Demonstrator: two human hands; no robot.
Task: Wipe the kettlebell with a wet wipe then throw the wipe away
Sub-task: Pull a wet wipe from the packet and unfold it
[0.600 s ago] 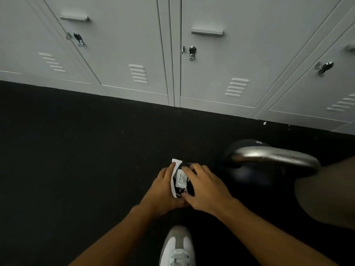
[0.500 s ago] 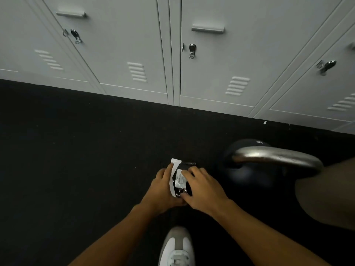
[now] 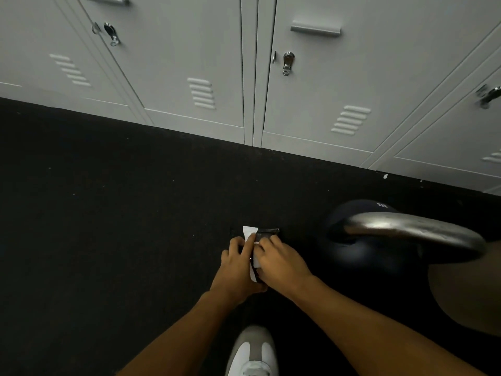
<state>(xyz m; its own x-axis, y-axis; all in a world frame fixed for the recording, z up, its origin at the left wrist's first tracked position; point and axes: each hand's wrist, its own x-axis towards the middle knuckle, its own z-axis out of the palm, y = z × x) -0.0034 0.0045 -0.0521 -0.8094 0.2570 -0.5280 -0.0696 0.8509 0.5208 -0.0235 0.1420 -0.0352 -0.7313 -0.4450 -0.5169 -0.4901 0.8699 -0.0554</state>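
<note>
A dark wet wipe packet point(image 3: 267, 232) with a white flap sits on the black floor mat, low in the middle of the head view. My left hand point(image 3: 236, 263) grips its left side, thumb on the white flap. My right hand point(image 3: 279, 260) presses on the packet's right side, fingers curled over its top. Most of the packet is hidden beneath both hands. The dark blue kettlebell point(image 3: 366, 253) with a worn steel handle point(image 3: 414, 232) stands on the floor just right of my hands, untouched.
Grey metal lockers point(image 3: 311, 85) with latches line the far edge of the black rubber floor point(image 3: 108, 226). My white and grey shoe point(image 3: 253, 351) is at the bottom centre. My bare knee point(image 3: 466, 289) sits at the right, beside the kettlebell.
My right fingers have slid further over the packet, covering its label. The view tilted slightly down; the kettlebell stayed in place.
</note>
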